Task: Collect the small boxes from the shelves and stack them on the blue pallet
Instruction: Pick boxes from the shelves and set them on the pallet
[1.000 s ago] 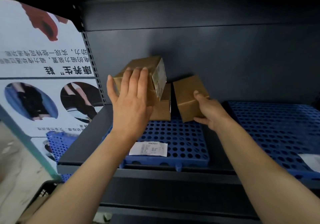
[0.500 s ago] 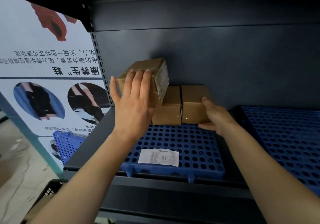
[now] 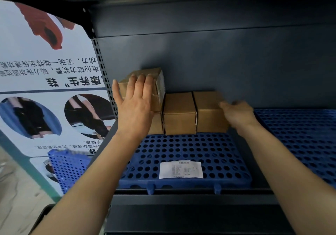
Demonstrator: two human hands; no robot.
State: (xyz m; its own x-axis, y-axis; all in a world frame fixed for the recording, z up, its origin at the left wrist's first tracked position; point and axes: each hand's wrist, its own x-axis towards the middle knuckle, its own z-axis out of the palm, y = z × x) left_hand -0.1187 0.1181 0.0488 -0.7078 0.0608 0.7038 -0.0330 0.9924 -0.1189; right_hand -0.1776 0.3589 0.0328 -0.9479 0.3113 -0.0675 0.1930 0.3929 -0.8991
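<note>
Several small brown cardboard boxes stand at the back of a blue perforated pallet [image 3: 181, 149] on a dark shelf. My left hand [image 3: 134, 105] lies flat with straight fingers on the front of the upper box [image 3: 158, 87], thumb at its left edge. That box sits tilted on a lower box [image 3: 157, 123], which my hand mostly hides. A middle box [image 3: 179, 114] and a right box [image 3: 209, 114] stand side by side, touching. My right hand [image 3: 238, 114] is blurred and touches the right side of the right box.
A white paper label [image 3: 181, 169] lies on the pallet's front. A second blue pallet [image 3: 300, 131] fills the shelf to the right. A printed poster [image 3: 45, 80] stands at the left, with a blue perforated panel [image 3: 67, 167] low before it. The shelf's back wall is close behind the boxes.
My right hand set the tilted right box down flat beside the middle box and has slid to its right side. My left hand stayed on the upper box.
</note>
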